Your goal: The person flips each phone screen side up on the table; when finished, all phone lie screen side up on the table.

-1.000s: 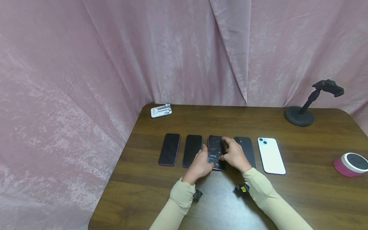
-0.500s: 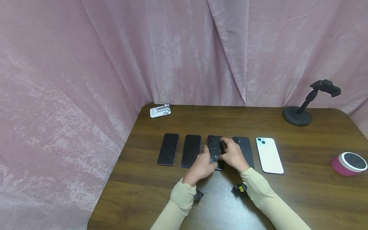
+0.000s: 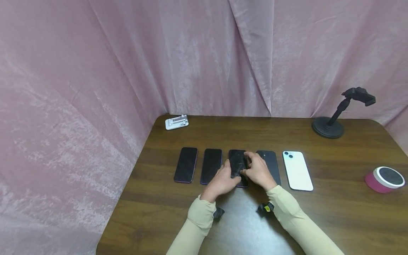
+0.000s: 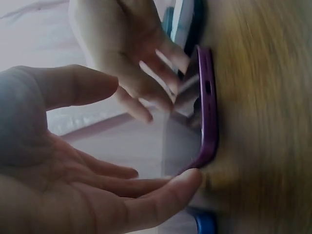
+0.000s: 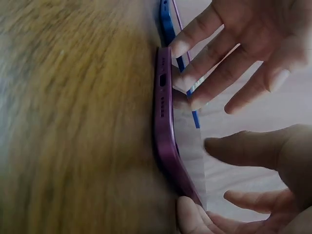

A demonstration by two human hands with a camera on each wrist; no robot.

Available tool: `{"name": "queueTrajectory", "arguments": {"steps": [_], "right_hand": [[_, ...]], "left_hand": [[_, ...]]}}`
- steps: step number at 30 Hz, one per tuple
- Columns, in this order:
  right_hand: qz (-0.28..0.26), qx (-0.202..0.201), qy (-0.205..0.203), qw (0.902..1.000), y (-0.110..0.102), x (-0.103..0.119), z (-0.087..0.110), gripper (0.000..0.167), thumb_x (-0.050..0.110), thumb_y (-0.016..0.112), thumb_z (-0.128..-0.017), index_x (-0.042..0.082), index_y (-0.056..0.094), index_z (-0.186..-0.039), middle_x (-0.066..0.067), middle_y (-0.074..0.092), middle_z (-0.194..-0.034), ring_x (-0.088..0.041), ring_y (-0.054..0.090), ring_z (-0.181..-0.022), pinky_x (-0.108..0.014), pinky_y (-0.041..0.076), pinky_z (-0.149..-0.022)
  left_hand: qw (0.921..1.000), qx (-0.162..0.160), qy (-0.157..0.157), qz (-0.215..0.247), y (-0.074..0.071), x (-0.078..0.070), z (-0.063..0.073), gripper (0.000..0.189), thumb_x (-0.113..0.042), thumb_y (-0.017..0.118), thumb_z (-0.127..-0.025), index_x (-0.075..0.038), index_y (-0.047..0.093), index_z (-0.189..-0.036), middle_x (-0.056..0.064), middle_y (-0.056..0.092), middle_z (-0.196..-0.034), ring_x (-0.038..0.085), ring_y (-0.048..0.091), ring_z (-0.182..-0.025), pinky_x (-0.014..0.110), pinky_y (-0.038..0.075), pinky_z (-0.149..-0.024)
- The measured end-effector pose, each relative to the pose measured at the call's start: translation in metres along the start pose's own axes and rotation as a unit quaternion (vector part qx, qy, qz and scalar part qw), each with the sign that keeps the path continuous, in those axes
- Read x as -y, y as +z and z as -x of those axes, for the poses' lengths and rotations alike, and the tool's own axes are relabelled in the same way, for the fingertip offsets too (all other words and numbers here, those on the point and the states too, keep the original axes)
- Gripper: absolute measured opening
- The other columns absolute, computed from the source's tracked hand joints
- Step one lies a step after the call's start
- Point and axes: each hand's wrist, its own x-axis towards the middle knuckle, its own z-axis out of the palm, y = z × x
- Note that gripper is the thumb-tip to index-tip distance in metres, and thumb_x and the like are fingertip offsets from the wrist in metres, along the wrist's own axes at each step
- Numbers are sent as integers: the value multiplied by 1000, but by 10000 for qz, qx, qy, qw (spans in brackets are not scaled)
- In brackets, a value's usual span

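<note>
A dark-screened phone [image 3: 236,161] with a purple frame lies face up in the middle of a row. Whitish streaks and reflections show on its screen. My left hand [image 3: 222,181] is at its left side; in the left wrist view the straight fingers touch the purple frame [image 4: 209,107] near a corner, thumb raised apart. My right hand [image 3: 257,173] is at the opposite side. In the right wrist view its lower fingertips meet the phone's edge [image 5: 165,112], while the thumb hovers over the glass. Neither hand wraps round the phone.
Two dark phones [image 3: 186,164] lie face up to the left. To the right are a dark phone [image 3: 271,164], camera side up, and a white phone [image 3: 298,171]. A white folding stand [image 3: 176,122], a black phone holder [image 3: 328,127] and a pink-and-white round object [image 3: 384,180] stand farther out.
The left thumb has shifted slightly right over the lower part of the middle phone. The light streaks on its screen look different. The right hand stays nearly in place.
</note>
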Motion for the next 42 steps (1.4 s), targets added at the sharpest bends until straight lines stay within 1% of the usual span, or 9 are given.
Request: {"name": "queueTrajectory", "arguments": {"steps": [2,5,8,12,16,22,32,38,42], "right_hand": [[-116,-6,-138,9998,-3,-2,-1,64,2,76,-83,-9,50,-140,-29,55,-126,-34,62,-95,-50,51,-82],[-268,-4,-517,9983,-7,-6,-1,58,5,74,-88,-8,50,-140,-29,59,-125,-35,66,-96,-56,49,-89],[-358,86,-963,9947,-12,-10,-2,54,4,71,-91,-8,50,-140,-29,61,-125,-35,68,-97,-57,50,-90],[-459,223,-1249,9909,-20,-14,-3,52,5,69,-93,-7,50,-140,-28,62,-124,-37,66,-101,-53,54,-85],[-342,202,-1187,9921,-29,-19,-6,53,7,68,-94,-6,49,-141,-27,60,-129,-39,64,-105,-54,53,-87],[-254,92,-979,9948,-43,-30,-9,53,6,67,-95,-7,47,-142,-31,56,-134,-44,59,-113,-57,50,-93],[-132,48,-593,9981,-79,-43,-13,59,7,66,-96,-9,40,-146,-35,48,-139,-53,50,-124,-62,43,-100],[29,39,-474,9989,-91,-51,-16,62,7,68,-94,-10,39,-146,-36,48,-138,-53,51,-123,-64,44,-96],[182,172,-494,9985,-92,-56,-18,62,7,69,-93,-11,40,-145,-37,49,-138,-54,50,-123,-65,44,-95]], "left_hand": [[9999,-110,91,44,-3,1,-3,77,-22,62,-97,7,22,-157,27,34,-156,40,29,-146,53,31,-113],[9991,-296,314,-46,-5,4,-8,68,-19,65,-95,4,35,-152,25,48,-146,39,42,-138,51,39,-108],[9979,-356,524,-162,-6,5,-11,60,-17,66,-93,1,45,-147,21,58,-134,36,52,-127,48,46,-101],[9971,-385,656,-89,-6,3,-16,59,-15,69,-91,-1,48,-145,18,60,-129,33,55,-121,46,48,-97],[9970,-290,711,32,-3,-2,-21,68,-12,77,-87,-3,46,-147,17,59,-131,33,56,-120,44,50,-95],[9952,-142,945,-215,5,-12,-30,78,-9,84,-80,-3,45,-147,17,60,-130,31,59,-118,38,51,-94],[9927,90,908,-795,23,-39,-43,81,-15,85,-81,-11,43,-151,9,57,-135,23,56,-120,34,51,-92],[9926,202,865,-826,33,-45,-46,81,-13,86,-81,-13,43,-150,7,59,-130,18,59,-113,33,51,-89],[9900,208,837,-1117,38,-48,-47,82,-15,85,-81,-17,43,-151,5,58,-131,17,57,-111,32,51,-88]]}}
